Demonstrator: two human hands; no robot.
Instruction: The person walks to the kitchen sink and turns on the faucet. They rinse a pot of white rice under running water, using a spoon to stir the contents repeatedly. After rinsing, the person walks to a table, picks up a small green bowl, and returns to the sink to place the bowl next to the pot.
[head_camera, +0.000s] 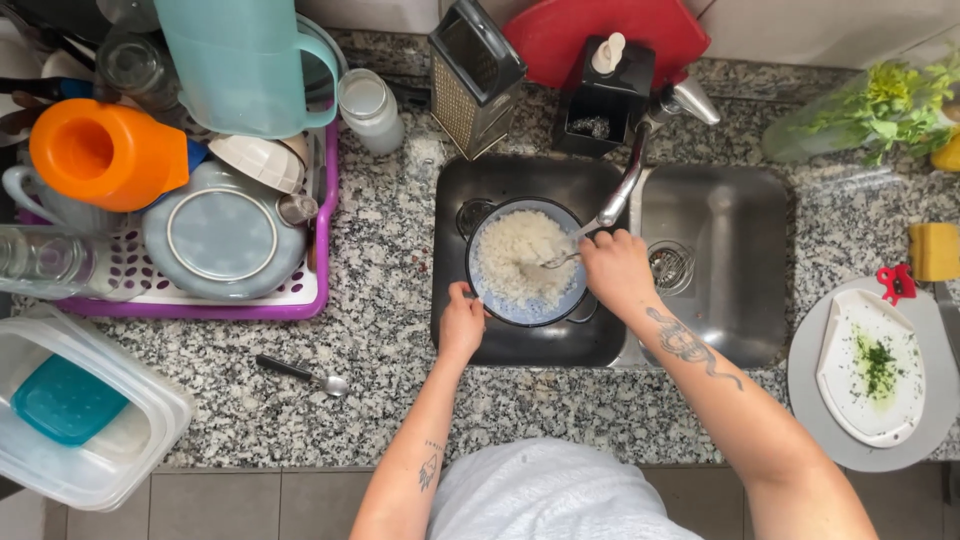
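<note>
The left hand (462, 325) grips the near rim of a round strainer (527, 262) full of white rice (517, 258), fingers curled over the edge, thumb towards the body. The strainer sits in the left basin of a steel double sink (715, 300). Just right of those fingers, the right hand (617, 270) is clenched around the handle of a fork (562, 259), its tines reaching left into the grains. Directly beyond the right knuckles, the tap spout (622, 190) hangs over the strainer's far right edge.

A judgement on risk: the strainer is steadied at one point only, so a hard push with the fork could tip it and spill rice into the basin; grains could also go over the low rim.

Further left of the left fingers, a spoon (303, 372) lies on the granite counter (380, 250). Past that, a purple dish rack (300, 300) holds crockery. Beyond the tap stand a box grater (475, 72) and a soap dispenser (605, 90).
</note>
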